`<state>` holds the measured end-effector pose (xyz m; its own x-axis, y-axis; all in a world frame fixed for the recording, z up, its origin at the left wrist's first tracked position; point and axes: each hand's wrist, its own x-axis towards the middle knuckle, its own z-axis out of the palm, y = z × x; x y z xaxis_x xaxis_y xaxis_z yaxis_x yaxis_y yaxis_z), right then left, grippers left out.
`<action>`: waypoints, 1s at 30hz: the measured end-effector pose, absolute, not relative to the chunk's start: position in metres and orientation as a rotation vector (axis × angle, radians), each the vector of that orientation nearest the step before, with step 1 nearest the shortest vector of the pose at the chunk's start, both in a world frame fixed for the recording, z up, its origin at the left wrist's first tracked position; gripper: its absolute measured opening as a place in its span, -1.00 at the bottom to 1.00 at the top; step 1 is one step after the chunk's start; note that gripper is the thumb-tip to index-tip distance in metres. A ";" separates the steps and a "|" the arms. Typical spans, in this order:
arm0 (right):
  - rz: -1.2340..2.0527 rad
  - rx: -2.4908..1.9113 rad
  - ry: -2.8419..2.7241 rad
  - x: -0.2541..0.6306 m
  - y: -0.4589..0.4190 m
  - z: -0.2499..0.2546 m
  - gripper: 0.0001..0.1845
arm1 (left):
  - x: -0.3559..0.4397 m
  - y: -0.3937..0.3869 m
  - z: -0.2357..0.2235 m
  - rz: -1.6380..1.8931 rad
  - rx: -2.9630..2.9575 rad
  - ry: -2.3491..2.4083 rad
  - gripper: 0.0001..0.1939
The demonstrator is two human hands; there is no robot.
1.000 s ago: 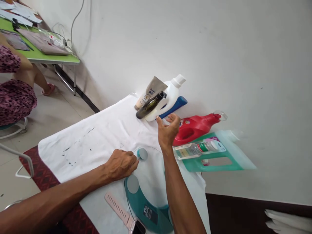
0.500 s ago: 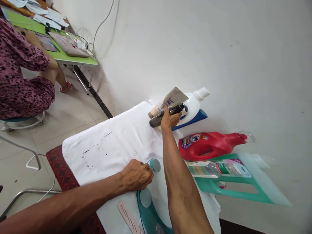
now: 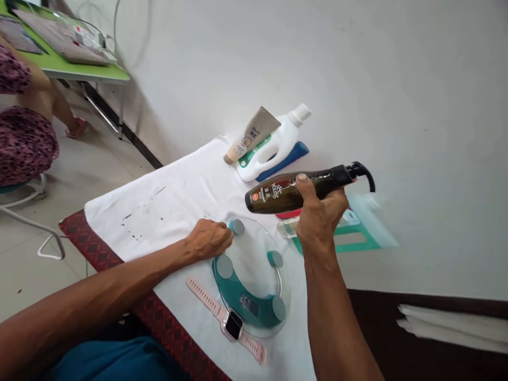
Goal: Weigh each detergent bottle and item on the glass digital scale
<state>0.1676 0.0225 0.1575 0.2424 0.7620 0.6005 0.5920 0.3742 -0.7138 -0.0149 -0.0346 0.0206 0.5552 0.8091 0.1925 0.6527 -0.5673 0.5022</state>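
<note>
Right hand (image 3: 320, 214) wrapped round a dark pump bottle (image 3: 281, 197), held nearly level above the white-clothed bench (image 3: 182, 196), far and right of the glass scale (image 3: 250, 312), left hand (image 3: 210, 238) curled fist-like at the scale's left edge, palm hidden, pink watch (image 3: 233, 324) nearer.

The left hand (image 3: 210, 238) and right hand (image 3: 317, 219) are bare. The left forearm (image 3: 107, 293) and right forearm (image 3: 337, 317) are also bare. A creased, teal-blue garment (image 3: 115, 361) shows below.
</note>
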 end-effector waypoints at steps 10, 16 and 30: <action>0.275 -1.578 -1.336 0.206 -0.094 0.136 -0.32 | -0.020 -0.032 0.016 0.738 2.239 1.263 -0.57; 0.284 -1.625 -1.319 0.209 -0.109 0.124 -0.30 | -0.021 -0.032 0.016 0.771 2.160 1.340 -0.57; 0.221 -1.576 -0.871 0.276 -0.142 0.045 -0.22 | -0.021 -0.035 0.017 0.788 2.217 1.348 -0.56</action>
